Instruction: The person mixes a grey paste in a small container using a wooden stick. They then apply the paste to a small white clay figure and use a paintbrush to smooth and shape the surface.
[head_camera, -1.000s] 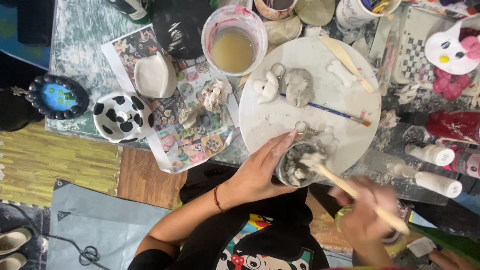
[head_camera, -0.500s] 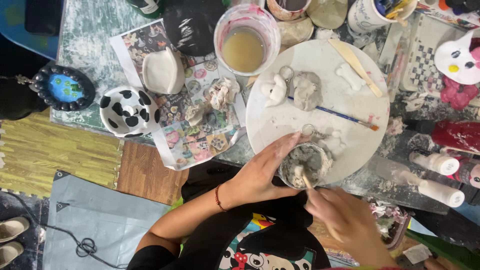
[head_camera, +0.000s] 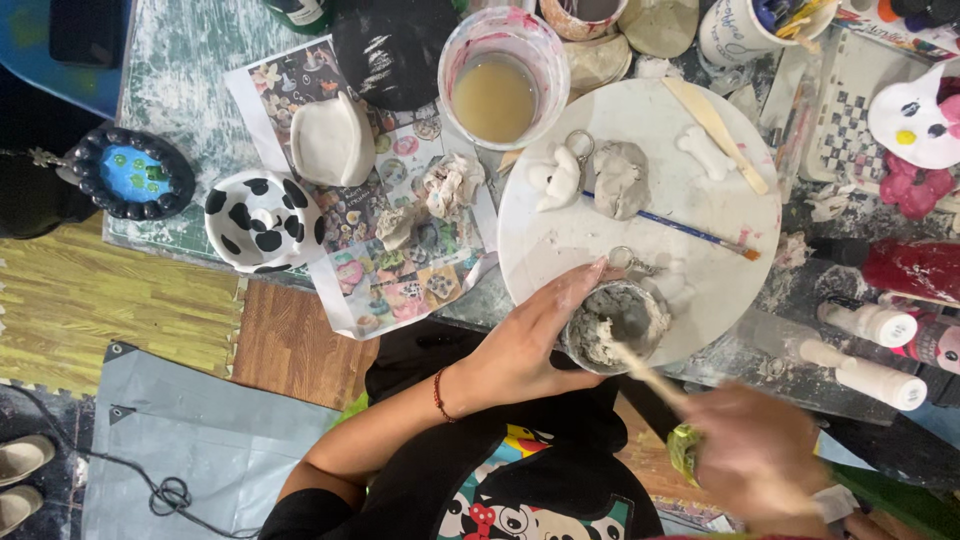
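My left hand (head_camera: 535, 335) grips a small grey cup of wet clay paste (head_camera: 618, 325) at the near edge of a round white board (head_camera: 640, 225). My right hand (head_camera: 755, 455), blurred by motion, holds a wooden stick (head_camera: 645, 368) whose tip is sunk in the paste. On the board lie a white clay figure with a key ring (head_camera: 557, 178), a grey clay lump (head_camera: 620, 178), a small white bone shape (head_camera: 705, 152), a blue-handled paintbrush (head_camera: 672, 228) and a flat wooden tool (head_camera: 718, 130).
A plastic tub of murky water (head_camera: 495, 95) stands behind the board. To the left are a printed sheet (head_camera: 385, 255), a white clay piece (head_camera: 332, 142), a black-spotted bowl (head_camera: 262, 220) and a blue dish (head_camera: 132, 175). Paint bottles (head_camera: 870, 322) lie at right.
My right hand has shifted back and right with the stick, whose tip stays in the cup. My left hand keeps hold of the cup.
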